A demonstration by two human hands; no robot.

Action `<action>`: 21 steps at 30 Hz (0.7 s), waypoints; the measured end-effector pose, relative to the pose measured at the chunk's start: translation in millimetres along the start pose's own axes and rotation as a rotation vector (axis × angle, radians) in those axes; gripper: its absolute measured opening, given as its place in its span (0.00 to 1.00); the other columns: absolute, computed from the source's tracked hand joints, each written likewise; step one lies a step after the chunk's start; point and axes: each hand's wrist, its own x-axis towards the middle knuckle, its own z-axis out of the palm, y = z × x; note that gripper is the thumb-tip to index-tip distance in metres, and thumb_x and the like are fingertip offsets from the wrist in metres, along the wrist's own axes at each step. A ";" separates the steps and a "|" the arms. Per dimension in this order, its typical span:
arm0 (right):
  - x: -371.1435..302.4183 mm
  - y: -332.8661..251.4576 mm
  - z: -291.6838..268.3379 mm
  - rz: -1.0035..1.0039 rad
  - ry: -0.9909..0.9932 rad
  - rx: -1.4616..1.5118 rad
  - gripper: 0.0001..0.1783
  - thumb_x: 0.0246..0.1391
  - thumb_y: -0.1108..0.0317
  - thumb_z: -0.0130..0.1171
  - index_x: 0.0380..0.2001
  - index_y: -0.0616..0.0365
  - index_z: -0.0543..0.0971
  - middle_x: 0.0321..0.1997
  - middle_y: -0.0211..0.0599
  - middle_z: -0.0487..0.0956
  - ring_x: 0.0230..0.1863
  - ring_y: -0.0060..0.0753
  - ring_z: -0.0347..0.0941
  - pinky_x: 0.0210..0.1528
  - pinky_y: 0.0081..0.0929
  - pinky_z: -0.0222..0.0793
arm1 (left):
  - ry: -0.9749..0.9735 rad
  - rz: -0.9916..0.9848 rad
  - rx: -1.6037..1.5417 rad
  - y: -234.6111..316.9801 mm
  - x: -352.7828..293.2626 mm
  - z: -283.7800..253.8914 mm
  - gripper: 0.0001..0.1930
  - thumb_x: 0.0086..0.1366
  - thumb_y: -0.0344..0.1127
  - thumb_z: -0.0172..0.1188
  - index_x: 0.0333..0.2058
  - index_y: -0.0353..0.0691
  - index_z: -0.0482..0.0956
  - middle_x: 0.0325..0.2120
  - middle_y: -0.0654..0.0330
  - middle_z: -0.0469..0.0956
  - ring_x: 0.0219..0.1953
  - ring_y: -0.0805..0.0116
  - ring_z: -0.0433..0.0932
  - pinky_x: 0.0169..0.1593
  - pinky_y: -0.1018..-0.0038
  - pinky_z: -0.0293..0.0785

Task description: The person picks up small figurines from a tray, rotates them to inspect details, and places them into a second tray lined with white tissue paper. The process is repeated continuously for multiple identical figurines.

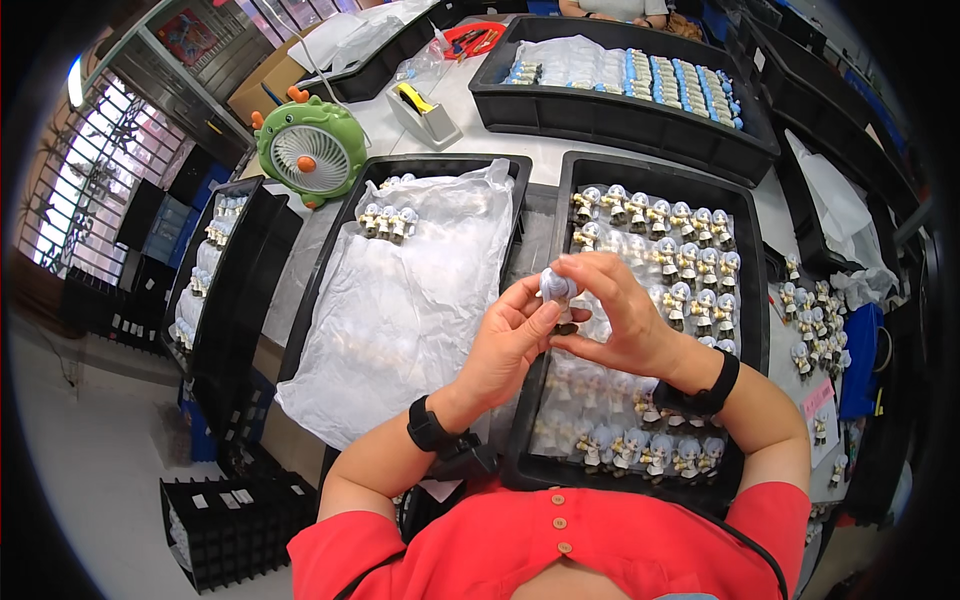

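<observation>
Blk tray (757, 270) below, L fingers (535, 325) & R fingers (604, 284) round figurine (560, 288)

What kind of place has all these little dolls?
Probably a toy workshop or factory: rows of matching figurines line a black tray, more lie loose to the right, and a tape dispenser stands on the white table.

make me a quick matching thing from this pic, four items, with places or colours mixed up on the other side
1. one figurine
2. fan
3. tape dispenser
4. large sheet

A. green and orange
B. white, spread in a black tray
C. between the left hand and right hand
D. on the table, right of the fan

Pairs: 1-C, 2-A, 3-D, 4-B
</observation>
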 end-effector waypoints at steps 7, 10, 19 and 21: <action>0.1 2.2 -0.8 0.104 0.023 0.036 0.49 0.32 0.75 0.72 0.61 0.54 0.61 0.49 0.37 0.72 0.49 0.41 0.68 0.53 0.35 0.65 | 0.022 0.099 0.133 5.2 -1.2 5.9 0.24 0.65 0.30 0.56 0.58 0.36 0.62 0.53 0.59 0.69 0.55 0.69 0.70 0.56 0.70 0.67; -0.2 2.9 -1.4 0.108 0.016 0.031 0.47 0.33 0.76 0.71 0.61 0.53 0.62 0.49 0.37 0.73 0.49 0.40 0.68 0.53 0.34 0.65 | 0.003 0.156 0.230 1.0 0.4 0.6 0.24 0.64 0.28 0.56 0.58 0.36 0.63 0.55 0.59 0.67 0.57 0.69 0.67 0.59 0.70 0.64; 2.1 2.8 -5.8 0.079 0.007 0.011 0.46 0.32 0.74 0.73 0.58 0.54 0.65 0.49 0.37 0.72 0.50 0.40 0.67 0.53 0.34 0.65 | -0.043 -0.006 0.015 7.7 1.9 -5.2 0.25 0.66 0.35 0.54 0.60 0.37 0.60 0.56 0.55 0.67 0.57 0.59 0.69 0.58 0.64 0.68; 3.5 1.5 -6.6 0.086 -0.003 0.008 0.45 0.31 0.73 0.73 0.58 0.55 0.66 0.48 0.37 0.72 0.50 0.41 0.67 0.53 0.34 0.65 | -0.087 -0.046 -0.083 12.2 2.7 -5.2 0.25 0.68 0.40 0.52 0.60 0.38 0.59 0.56 0.54 0.67 0.56 0.56 0.70 0.56 0.62 0.70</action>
